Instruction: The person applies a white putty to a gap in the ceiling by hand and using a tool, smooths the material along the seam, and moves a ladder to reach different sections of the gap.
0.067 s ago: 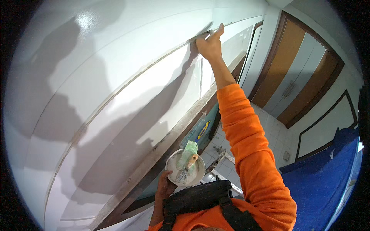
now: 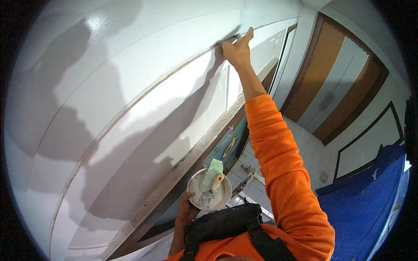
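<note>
- Your right hand (image 2: 237,53) is raised far forward at the long, thin, grey-brown seam (image 2: 165,76), fingers curled in against it and thumb held off; whether they grip the narrow thing beside them, you cannot tell from here.
- Your left hand (image 2: 186,208) is well apart and low, clamped on the edge of the round white bowl (image 2: 225,195), just in front of your chest.
- With one hand on its rim, the bowl could tip if your body twists with the long reach.
- The short tool with a wooden handle (image 2: 218,179) and the flat, see-through green piece (image 2: 213,169) lean in the bowl, the green one standing past the rim; a tilt or a knock could drop either.
- Your shadow (image 2: 126,182) lies broad over the lower surface and could hide flaws.
- The black padded bag (image 2: 222,224) on your chest sits just below the bowl and could nudge it from beneath.
- The surface: glossy white panel (image 2: 130,52) above the seam, its joint rough and stained in places; below runs a worn, dusty-looking ledge (image 2: 196,145).
- The room: a brown and grey panelled door (image 2: 337,78) at the far right, white floor tiles (image 2: 305,139) below, and a large deep-blue sheet (image 2: 361,209) near your orange right sleeve (image 2: 283,161).
</note>
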Demonstrator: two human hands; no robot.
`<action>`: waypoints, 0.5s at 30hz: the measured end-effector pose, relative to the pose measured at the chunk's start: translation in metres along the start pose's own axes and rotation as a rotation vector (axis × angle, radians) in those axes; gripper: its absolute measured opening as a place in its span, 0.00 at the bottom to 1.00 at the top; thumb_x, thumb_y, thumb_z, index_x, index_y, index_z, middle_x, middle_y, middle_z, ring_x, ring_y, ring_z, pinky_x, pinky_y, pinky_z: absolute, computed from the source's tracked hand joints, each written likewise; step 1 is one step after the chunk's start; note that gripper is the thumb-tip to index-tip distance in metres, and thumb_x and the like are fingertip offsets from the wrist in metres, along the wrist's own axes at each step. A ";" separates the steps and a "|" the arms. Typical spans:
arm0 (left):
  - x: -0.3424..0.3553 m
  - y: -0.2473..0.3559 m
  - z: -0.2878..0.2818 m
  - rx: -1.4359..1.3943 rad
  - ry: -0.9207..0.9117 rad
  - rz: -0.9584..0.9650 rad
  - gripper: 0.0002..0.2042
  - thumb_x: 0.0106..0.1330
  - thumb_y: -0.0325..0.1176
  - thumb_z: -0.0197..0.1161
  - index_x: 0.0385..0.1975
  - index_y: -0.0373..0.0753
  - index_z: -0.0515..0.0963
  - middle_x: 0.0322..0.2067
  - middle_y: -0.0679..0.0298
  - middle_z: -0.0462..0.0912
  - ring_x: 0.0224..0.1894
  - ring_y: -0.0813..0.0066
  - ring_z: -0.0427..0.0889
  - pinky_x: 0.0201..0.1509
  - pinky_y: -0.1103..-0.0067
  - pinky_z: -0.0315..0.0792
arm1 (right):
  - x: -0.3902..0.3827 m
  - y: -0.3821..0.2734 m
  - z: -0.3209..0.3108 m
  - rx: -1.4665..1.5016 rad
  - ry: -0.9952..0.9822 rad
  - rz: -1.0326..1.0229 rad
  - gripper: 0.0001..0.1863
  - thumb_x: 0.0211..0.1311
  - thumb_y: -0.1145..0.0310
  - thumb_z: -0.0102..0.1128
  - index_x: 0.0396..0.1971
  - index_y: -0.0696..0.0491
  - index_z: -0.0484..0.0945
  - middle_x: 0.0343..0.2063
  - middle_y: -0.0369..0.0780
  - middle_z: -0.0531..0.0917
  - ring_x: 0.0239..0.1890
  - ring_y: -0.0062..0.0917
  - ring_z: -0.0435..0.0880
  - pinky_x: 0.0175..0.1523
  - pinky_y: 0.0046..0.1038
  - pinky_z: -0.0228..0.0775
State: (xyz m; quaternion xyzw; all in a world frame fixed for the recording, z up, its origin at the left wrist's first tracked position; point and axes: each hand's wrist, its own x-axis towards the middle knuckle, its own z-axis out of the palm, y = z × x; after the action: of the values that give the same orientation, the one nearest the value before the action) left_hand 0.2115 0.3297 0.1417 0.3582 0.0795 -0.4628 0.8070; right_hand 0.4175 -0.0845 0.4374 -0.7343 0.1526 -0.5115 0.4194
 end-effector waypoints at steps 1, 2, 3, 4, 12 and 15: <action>0.000 0.001 -0.001 -0.010 -0.016 -0.004 0.35 0.64 0.41 0.59 0.69 0.32 0.60 0.62 0.48 0.72 0.61 0.53 0.77 0.66 0.58 0.70 | 0.000 -0.005 0.003 0.152 -0.007 0.048 0.57 0.54 0.73 0.58 0.71 0.61 0.23 0.43 0.54 0.79 0.26 0.29 0.79 0.33 0.31 0.76; 0.000 0.002 -0.001 -0.020 -0.033 -0.009 0.35 0.64 0.41 0.59 0.69 0.32 0.60 0.62 0.48 0.72 0.61 0.52 0.77 0.66 0.58 0.70 | -0.002 -0.009 0.005 0.304 -0.013 0.096 0.57 0.54 0.74 0.58 0.71 0.61 0.22 0.36 0.49 0.81 0.24 0.27 0.78 0.30 0.31 0.74; -0.001 0.002 -0.001 -0.016 -0.026 -0.025 0.34 0.64 0.41 0.59 0.69 0.32 0.60 0.62 0.48 0.73 0.61 0.52 0.77 0.67 0.58 0.70 | -0.002 -0.013 0.006 0.426 0.002 0.171 0.56 0.54 0.74 0.58 0.71 0.61 0.23 0.32 0.46 0.78 0.22 0.26 0.75 0.27 0.29 0.71; -0.006 0.007 0.003 -0.012 -0.013 -0.034 0.34 0.64 0.40 0.58 0.69 0.32 0.60 0.62 0.48 0.73 0.61 0.52 0.77 0.67 0.57 0.70 | -0.008 -0.032 0.006 0.557 0.011 0.250 0.55 0.54 0.75 0.58 0.70 0.61 0.24 0.28 0.42 0.75 0.20 0.25 0.73 0.25 0.28 0.68; 0.012 0.009 -0.019 -0.022 -0.038 -0.156 0.34 0.63 0.39 0.58 0.68 0.31 0.60 0.61 0.47 0.73 0.61 0.50 0.76 0.68 0.56 0.68 | -0.014 -0.066 0.020 1.027 0.255 0.450 0.37 0.53 0.76 0.58 0.60 0.61 0.48 0.21 0.39 0.68 0.15 0.23 0.66 0.19 0.28 0.58; -0.001 0.019 0.013 0.193 0.005 -0.100 0.35 0.63 0.40 0.58 0.68 0.31 0.60 0.61 0.46 0.73 0.60 0.49 0.77 0.68 0.56 0.68 | -0.012 -0.061 0.022 1.080 0.303 0.467 0.29 0.54 0.75 0.57 0.53 0.60 0.54 0.21 0.39 0.68 0.14 0.24 0.65 0.18 0.28 0.55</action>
State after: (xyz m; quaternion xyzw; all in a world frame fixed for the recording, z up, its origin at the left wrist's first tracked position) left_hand 0.2237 0.3282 0.1618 0.4312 0.0545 -0.5072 0.7443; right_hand 0.4189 -0.0297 0.4745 -0.2839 0.0865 -0.5101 0.8073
